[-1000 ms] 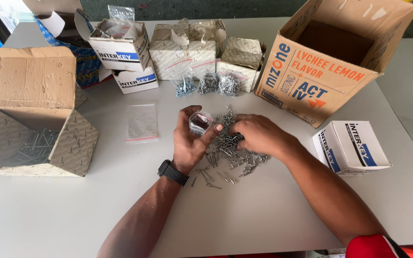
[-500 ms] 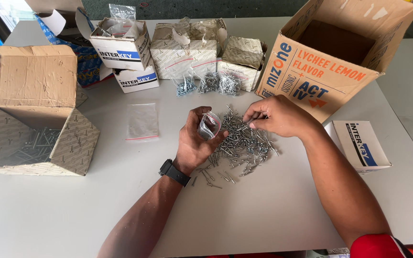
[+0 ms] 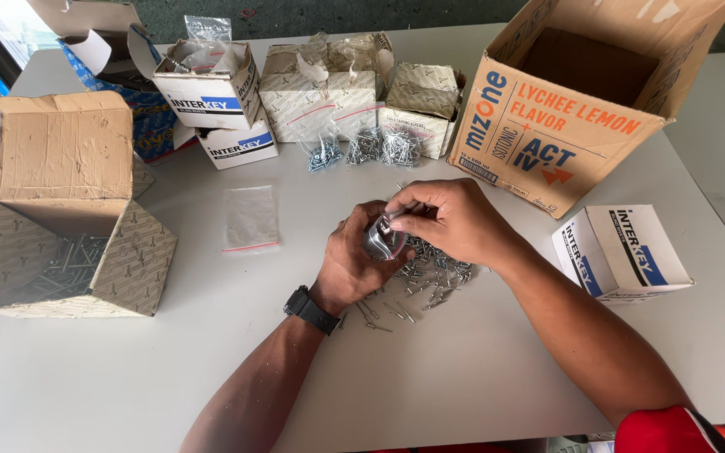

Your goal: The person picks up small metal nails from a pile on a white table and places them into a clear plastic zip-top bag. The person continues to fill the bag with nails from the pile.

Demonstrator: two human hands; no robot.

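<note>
We are seeing bright, glossy metal rivets (image 3: 430, 277) lying on a smooth, matt white table (image 3: 463, 377). The left hand (image 3: 354, 260) is holding a clear, shiny plastic bag (image 3: 382, 239). The large carton (image 3: 581, 92) is showing matt brown corrugated cardboard; the wristwatch (image 3: 310, 309) is looking matt black.

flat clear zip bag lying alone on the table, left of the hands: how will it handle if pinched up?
The clear zip bag lies flat and looks empty, so probably very light and floppy. Its thin glossy film may be slippery and hard to lift off the smooth table.
</note>
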